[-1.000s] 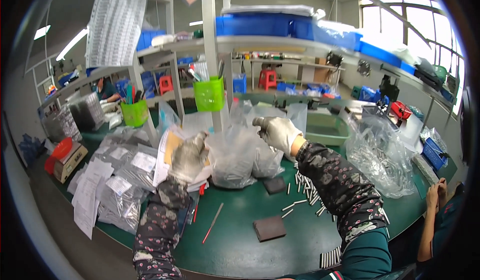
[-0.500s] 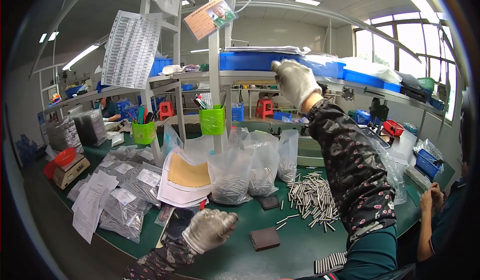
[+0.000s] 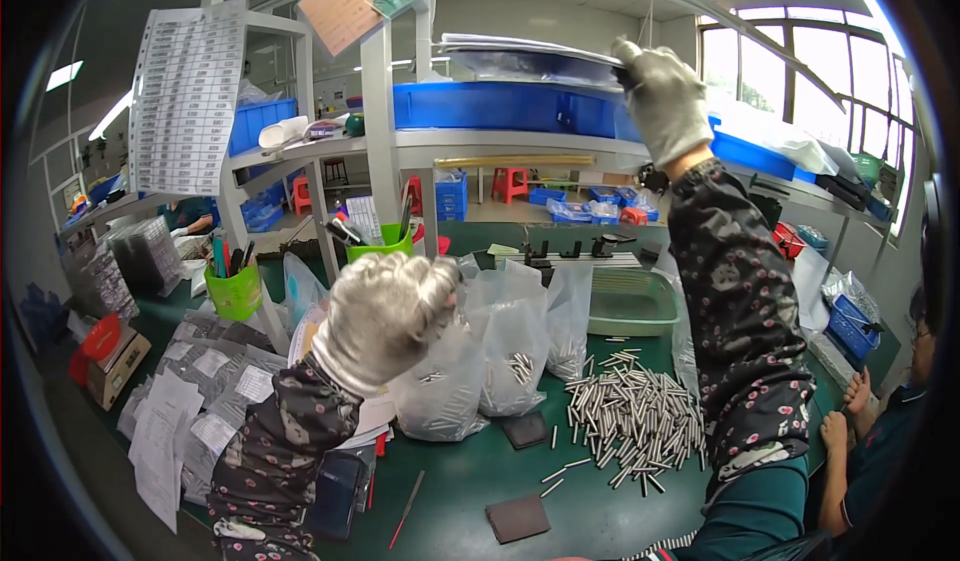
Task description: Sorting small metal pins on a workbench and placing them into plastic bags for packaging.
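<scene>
My right hand (image 3: 664,101), in a pale glove, is raised to the shelf and closed on the right end of a stack of papers (image 3: 530,45). This end is lifted above a long blue bin (image 3: 480,107); something dark with clear plastic shows under the sheets. My left hand (image 3: 385,321), gloved too and slightly blurred, hangs with curled fingers in front of clear bags (image 3: 440,381) of metal pins. What its fingers hold, if anything, is hidden. A heap of loose metal pins (image 3: 635,416) lies on the green table, near a dark brown block (image 3: 518,518).
Flat bags (image 3: 215,431) with papers cover the table's left, beside a scale (image 3: 110,361). Green pen cups (image 3: 232,286) hang on the shelf posts. A green tray (image 3: 632,301) stands behind the heap. At the right edge sits another person (image 3: 850,451).
My right hand has lifted the right end of the paper stack. My left hand has risen from the table, uncovering a thin red-ended tool. The view has shifted.
</scene>
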The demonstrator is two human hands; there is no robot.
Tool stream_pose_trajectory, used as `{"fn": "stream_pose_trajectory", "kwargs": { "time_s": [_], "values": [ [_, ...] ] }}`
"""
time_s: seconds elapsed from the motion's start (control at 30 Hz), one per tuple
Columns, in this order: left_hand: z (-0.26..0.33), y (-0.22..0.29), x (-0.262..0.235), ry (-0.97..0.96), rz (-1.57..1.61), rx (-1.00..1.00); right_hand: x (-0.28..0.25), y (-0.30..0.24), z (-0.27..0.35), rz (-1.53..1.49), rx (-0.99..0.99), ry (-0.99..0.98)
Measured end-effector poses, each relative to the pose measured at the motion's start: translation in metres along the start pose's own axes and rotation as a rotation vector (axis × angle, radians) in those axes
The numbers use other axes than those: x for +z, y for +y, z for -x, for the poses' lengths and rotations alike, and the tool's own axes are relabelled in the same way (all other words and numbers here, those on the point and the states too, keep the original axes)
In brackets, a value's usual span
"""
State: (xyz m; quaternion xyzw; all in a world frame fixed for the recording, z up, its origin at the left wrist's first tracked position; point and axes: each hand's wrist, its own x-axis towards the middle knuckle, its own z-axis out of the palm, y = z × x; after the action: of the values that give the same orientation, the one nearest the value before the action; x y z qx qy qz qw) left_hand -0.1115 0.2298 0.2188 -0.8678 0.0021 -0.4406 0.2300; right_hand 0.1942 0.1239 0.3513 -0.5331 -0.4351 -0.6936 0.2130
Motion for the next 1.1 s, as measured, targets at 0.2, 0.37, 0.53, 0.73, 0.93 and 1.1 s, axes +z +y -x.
{"fn": "stream_pose_trajectory", "kwargs": {
  "time_s": [0.2,0.37,0.53,0.73,0.93,1.1],
  "values": [
    [-0.087,-0.055,0.012,0.113,-0.070,-0.078,-0.007,0.050,0.021,-0.061,0.026,0.093],
    [-0.146,-0.089,0.027,-0.005,-0.132,-0.251,-0.023,0.076,0.037,-0.079,0.047,0.101],
    [-0.194,-0.090,0.071,-0.382,-0.125,-0.383,-0.028,0.079,0.054,-0.014,0.046,-0.065],
    [-0.217,-0.106,0.103,-0.572,0.138,-0.367,-0.026,0.081,0.047,-0.059,0.140,-0.036],
    [-0.225,-0.128,0.115,-0.188,0.377,-0.581,-0.023,0.086,0.037,-0.052,0.160,-0.023],
    [-0.229,-0.126,0.128,0.064,0.439,-0.678,-0.015,0.093,0.015,-0.003,0.228,-0.047]
  ]
}}
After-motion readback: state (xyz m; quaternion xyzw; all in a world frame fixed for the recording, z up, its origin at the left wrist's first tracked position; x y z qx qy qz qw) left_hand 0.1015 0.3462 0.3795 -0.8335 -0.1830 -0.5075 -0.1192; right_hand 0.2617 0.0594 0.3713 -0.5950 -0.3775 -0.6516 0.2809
